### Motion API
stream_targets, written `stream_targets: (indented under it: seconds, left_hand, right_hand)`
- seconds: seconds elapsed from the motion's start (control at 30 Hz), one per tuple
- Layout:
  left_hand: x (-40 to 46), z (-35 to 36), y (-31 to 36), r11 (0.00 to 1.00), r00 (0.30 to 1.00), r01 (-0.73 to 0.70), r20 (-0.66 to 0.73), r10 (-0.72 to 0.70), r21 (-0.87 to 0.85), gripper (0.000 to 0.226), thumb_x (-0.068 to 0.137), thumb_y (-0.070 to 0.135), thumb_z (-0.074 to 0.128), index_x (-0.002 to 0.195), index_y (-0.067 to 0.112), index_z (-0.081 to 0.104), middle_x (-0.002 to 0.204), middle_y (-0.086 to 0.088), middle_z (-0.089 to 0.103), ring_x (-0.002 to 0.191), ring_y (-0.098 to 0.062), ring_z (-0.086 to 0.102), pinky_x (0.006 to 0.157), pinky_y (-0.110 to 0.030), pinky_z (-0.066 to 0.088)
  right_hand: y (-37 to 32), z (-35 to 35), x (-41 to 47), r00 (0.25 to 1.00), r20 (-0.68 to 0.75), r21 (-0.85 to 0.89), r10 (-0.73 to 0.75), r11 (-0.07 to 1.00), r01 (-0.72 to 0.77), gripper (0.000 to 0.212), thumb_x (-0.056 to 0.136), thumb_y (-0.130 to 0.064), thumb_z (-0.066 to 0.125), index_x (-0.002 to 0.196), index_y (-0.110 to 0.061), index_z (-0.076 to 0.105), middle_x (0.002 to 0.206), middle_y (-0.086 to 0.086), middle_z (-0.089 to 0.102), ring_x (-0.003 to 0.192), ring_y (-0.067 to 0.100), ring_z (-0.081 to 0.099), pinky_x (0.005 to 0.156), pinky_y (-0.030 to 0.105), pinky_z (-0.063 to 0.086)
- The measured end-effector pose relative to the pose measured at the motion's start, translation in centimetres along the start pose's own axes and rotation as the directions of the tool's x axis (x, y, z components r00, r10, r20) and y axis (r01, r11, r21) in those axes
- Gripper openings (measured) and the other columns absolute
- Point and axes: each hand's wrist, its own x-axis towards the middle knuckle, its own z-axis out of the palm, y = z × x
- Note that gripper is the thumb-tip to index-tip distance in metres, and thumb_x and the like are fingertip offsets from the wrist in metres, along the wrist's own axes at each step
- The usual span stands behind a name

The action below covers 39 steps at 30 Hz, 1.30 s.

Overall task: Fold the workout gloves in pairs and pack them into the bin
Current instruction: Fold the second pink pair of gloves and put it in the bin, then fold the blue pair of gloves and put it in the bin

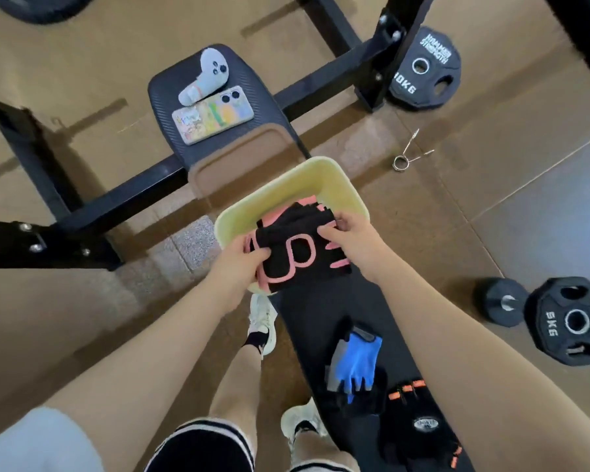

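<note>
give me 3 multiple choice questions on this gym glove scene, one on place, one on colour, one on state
1. Where does the blue glove lie?
A. on the black bench pad
B. inside the bin
C. on the phone

2. What colour trims the black gloves being held?
A. green
B. pink
C. white

3. How are the held gloves handled?
A. left hand only
B. lying untouched
C. gripped by both hands over the yellow bin

Answers:
1 A, it rests on the black bench pad near the person's legs.
2 B, pink loops and edges show.
3 C, the left hand and right hand each pinch a side.
</note>
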Motion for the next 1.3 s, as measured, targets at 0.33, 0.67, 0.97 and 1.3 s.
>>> stream_targets:
  seconds: [0.33,0.67,0.97,1.3]
  left_hand:
    - [11.7,3.3,-1.0,0.979,0.978,0.164,-0.151,-0.146,0.12,0.024,0.091,0.007,0.046,0.115,0.003,0.049,0.103,-0.013,0.058,0.074,-0.024,0.06,0.055,-0.028,0.051]
    - [3.4,2.8,2.8,0.788,0.991,-0.129,0.1,0.086,0.602,0.044,0.089,0.012,0.045,0.133,0.008,0.041,0.127,-0.014,0.055,0.108,-0.027,0.056,0.082,-0.028,0.044]
    - [-6.3,10.4,-1.7,0.655,0.851,-0.525,0.34,0.4,0.543,0.034,0.09,0.007,0.04,0.122,0.016,0.047,0.081,0.011,0.059,0.088,-0.02,0.061,0.082,-0.036,0.047]
    - [-5.0,17.5,-16.3,0.449,0.922,-0.387,0.333,0.198,0.805,0.049,0.087,0.009,0.044,0.135,0.011,0.037,0.135,-0.015,0.044,0.115,-0.032,0.049,0.093,-0.04,0.041]
  right_hand:
    - [2.2,2.9,14.0,0.971,-0.22,-0.394,0.098,0.901,-0.18,0.033,0.093,-0.016,0.05,0.123,-0.004,0.048,0.115,0.018,0.061,0.107,0.035,0.056,0.078,0.032,0.039]
    - [-1.9,-0.5,4.4,0.965,-0.238,-0.502,-0.107,0.864,-0.028,0.037,0.092,-0.024,0.052,0.125,-0.009,0.049,0.136,0.011,0.042,0.116,0.027,0.05,0.091,0.028,0.038]
    - [9.1,-7.4,-12.8,0.858,-0.503,-0.161,0.102,0.965,-0.209,0.026,0.093,-0.016,0.047,0.115,-0.007,0.058,0.125,0.01,0.057,0.103,0.021,0.056,0.08,0.024,0.037]
    - [28.1,-5.8,-18.5,0.867,-0.351,-0.01,0.354,0.924,-0.382,0.023,0.093,-0.019,0.044,0.106,-0.008,0.061,0.105,0.007,0.064,0.105,0.027,0.057,0.08,0.029,0.041]
